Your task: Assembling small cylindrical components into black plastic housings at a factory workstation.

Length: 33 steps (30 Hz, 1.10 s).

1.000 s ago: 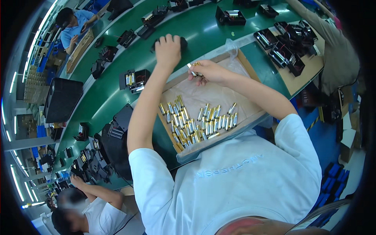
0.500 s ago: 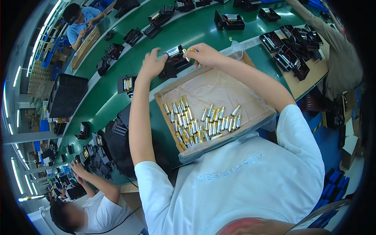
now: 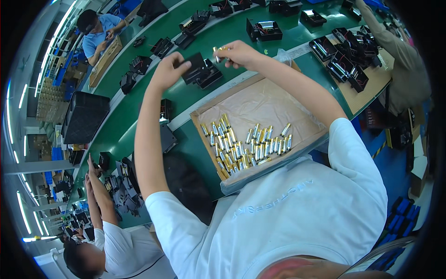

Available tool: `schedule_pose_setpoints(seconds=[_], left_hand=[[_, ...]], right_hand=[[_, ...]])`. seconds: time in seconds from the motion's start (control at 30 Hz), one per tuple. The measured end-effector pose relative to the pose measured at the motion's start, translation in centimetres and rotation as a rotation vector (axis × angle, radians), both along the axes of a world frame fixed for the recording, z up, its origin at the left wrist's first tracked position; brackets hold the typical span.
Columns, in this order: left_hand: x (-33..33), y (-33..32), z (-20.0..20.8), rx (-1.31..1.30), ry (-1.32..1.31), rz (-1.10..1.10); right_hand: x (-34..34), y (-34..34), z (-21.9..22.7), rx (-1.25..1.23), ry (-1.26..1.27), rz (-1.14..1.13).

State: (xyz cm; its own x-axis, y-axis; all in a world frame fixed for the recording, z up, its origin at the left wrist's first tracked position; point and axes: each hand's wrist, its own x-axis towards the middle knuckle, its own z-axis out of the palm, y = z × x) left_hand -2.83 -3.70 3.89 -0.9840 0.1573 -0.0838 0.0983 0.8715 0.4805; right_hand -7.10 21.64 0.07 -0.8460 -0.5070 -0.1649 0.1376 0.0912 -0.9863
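My left hand (image 3: pixel 168 72) pinches the edge of an open black plastic case (image 3: pixel 208 78), thumb against its raised dark flap (image 3: pixel 195 65). The case sits at the near edge of the green bench, with its hollow side toward my right hand. Just above and right of it, my right hand (image 3: pixel 239 54) holds a few gold-and-silver cylindrical batteries (image 3: pixel 217 55) between the fingertips; their exact number is unclear. Below my hands, close to my body, a shallow cardboard tray (image 3: pixel 260 88) lined with translucent plastic holds many loose batteries (image 3: pixel 232 149).
More black cases stand along the green bench (image 3: pixel 134 109), one with a silver part (image 3: pixel 267 30) inside. On the right, a brown board (image 3: pixel 371 95) carries several black cases beside a person's sleeve (image 3: pixel 404 69). A black bin (image 3: pixel 86 116) stands left. Other people work at the left.
My left hand has shifted left and closed on the case, whose dark flap now shows more. My right hand has risen slightly with the batteries. The co-worker at lower left has stretched both arms forward.
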Motion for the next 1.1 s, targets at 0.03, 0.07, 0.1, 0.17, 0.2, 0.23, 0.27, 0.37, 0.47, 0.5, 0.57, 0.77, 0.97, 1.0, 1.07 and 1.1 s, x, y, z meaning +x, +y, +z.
schedule_pose_setpoints(seconds=[0.03,0.07,0.1,0.17,0.2,0.23,0.27,0.37,0.47,0.5,0.57,0.77,0.97,1.0,1.07,1.1], left_hand=[[-0.2,-0.5,-0.4,0.185,-0.003,0.149],[-0.4,-0.3,-0.8,0.188,0.001,0.151],[-0.5,0.3,-1.5,0.436,-0.020,0.229],[-0.7,2.2,-2.7,0.938,-0.057,0.380],[-0.7,2.9,-3.1,1.190,-0.076,0.451],[-0.7,3.5,-3.5,1.194,-0.071,0.453],[-0.7,4.2,-3.9,1.266,-0.064,0.448],[-0.8,5.6,-4.3,1.478,-0.043,0.421],[-0.7,5.7,-4.1,1.512,-0.017,0.432],[-0.7,5.6,-4.0,1.526,-0.006,0.437],[-0.7,5.5,-3.8,1.545,0.014,0.443],[-1.0,5.3,-2.1,1.747,0.063,0.599],[-1.2,3.8,-1.7,1.625,0.199,0.751],[-1.3,3.1,-2.2,1.592,0.230,0.766],[-1.5,2.2,-2.7,1.563,0.262,0.782],[-1.5,1.9,-2.7,1.592,0.258,0.808]], right_hand=[[-0.4,-0.3,0.5,-0.029,0.017,-0.046],[-0.9,-0.6,0.8,-0.027,0.020,-0.043],[-1.4,-1.0,1.1,0.020,0.074,-0.066],[-2.4,-1.9,1.9,0.113,0.186,-0.108],[-2.8,-2.3,2.2,0.159,0.242,-0.130],[-3.1,-2.8,2.2,0.162,0.247,-0.125],[-3.3,-3.3,1.9,0.191,0.441,-0.173],[-3.8,-4.3,1.4,0.270,1.031,-0.323],[-3.1,-4.8,2.2,0.354,1.048,-0.244],[-2.8,-4.9,2.4,0.394,1.054,-0.208],[-2.4,-5.4,2.9,0.434,1.068,-0.166],[-2.0,-7.4,4.7,0.532,1.083,-0.038],[-2.1,-9.9,6.1,0.478,0.953,-0.068],[-2.0,-10.2,6.2,0.424,0.948,-0.073],[-2.1,-10.7,5.9,0.374,0.945,-0.074],[-2.2,-10.8,5.2,0.310,0.981,-0.048]])
